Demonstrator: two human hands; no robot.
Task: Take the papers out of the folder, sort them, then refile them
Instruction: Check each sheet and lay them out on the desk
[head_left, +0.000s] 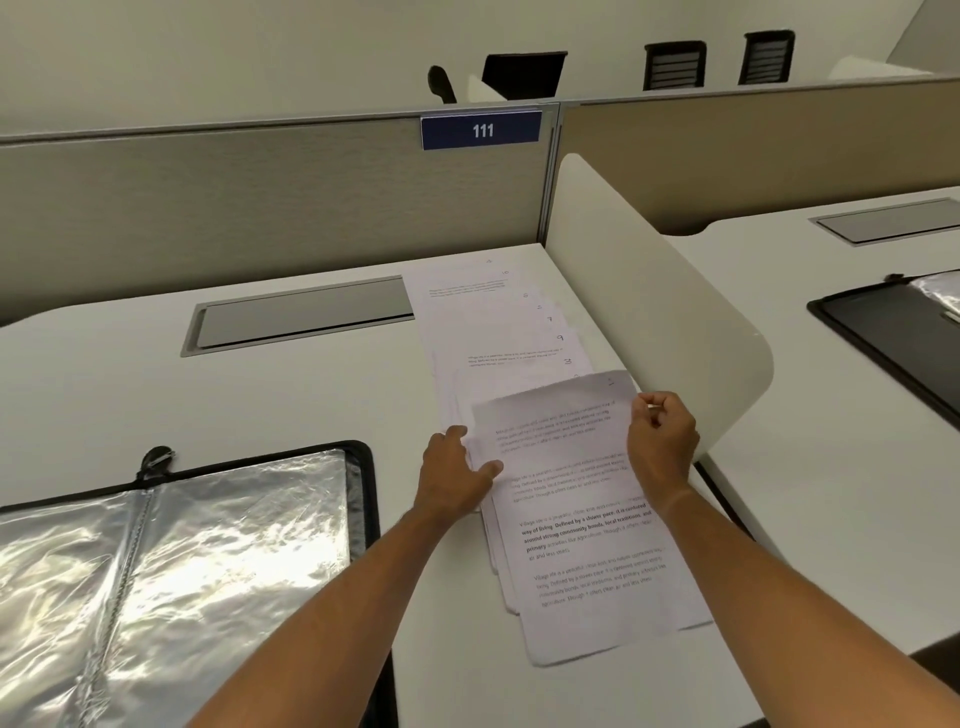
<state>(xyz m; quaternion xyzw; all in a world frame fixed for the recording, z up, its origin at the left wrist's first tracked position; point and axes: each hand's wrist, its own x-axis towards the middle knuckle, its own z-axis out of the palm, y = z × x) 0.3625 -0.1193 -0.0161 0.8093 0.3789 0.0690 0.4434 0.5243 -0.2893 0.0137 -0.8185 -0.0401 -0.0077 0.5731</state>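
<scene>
Head view shows me that the emptying is done and the sorting is well under way. My open folder (171, 561) lies at the near left corner of the desk (260, 395), its clear sleeves showing no paper that I can make out. The papers (498, 322) are fanned in an overlapping run along the right edge of the desk, from the far partition toward me, each with a handwritten number at its top right corner; the numbers I can read do not run in order, so I judge the ordering unfinished.

My right hand (662, 441) pinches the top right corner of the top sheet (582, 519), thumb and fingers closed on the paper's edge. My left hand (457, 467) holds the same sheet's left edge, thumb lying on top and fingers tucked beneath it, above the sheets below.

What remains, as I reckon it: place this sheet, finish the order, square the stack, and slip everything back into the folder.
</scene>
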